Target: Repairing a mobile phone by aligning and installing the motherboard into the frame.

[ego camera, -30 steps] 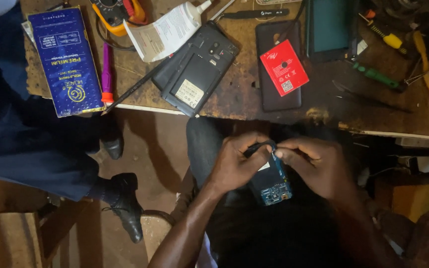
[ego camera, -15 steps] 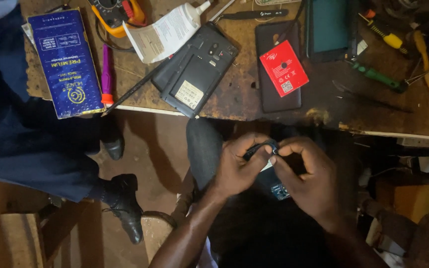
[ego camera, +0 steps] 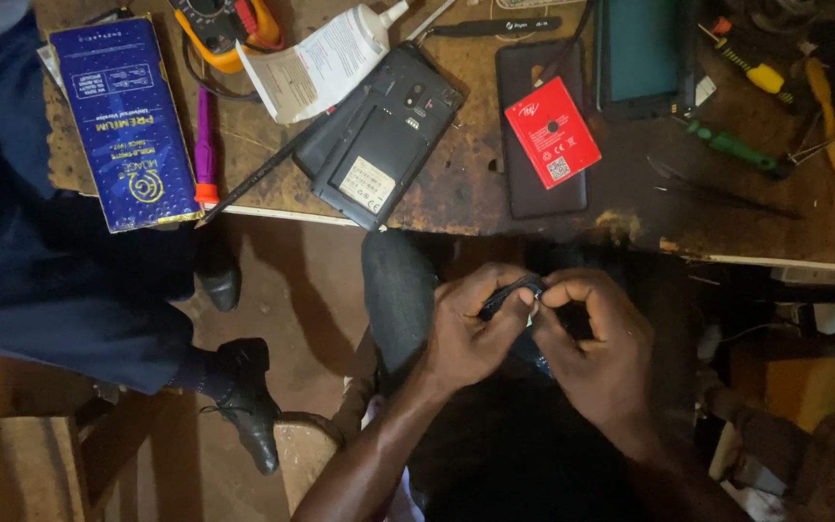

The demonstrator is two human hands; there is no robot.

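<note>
Over my lap, below the workbench edge, both hands grip a small dark phone part. My left hand wraps it from the left, thumb across its top. From the right, my right hand pinches its upper edge with curled fingers. Most of the part is hidden between the hands; only a dark rim and a small pale spot show.
The wooden workbench carries an opened black phone, a dark phone with a red battery, a blue box, a purple tool, a white tube, a green-handled screwdriver and tweezers. Another person's legs and black shoes stand left.
The hands have closed over the part and lifted it slightly toward the bench. Its blue circuit-board face, visible a second ago, is now covered. The view shifted a little.
</note>
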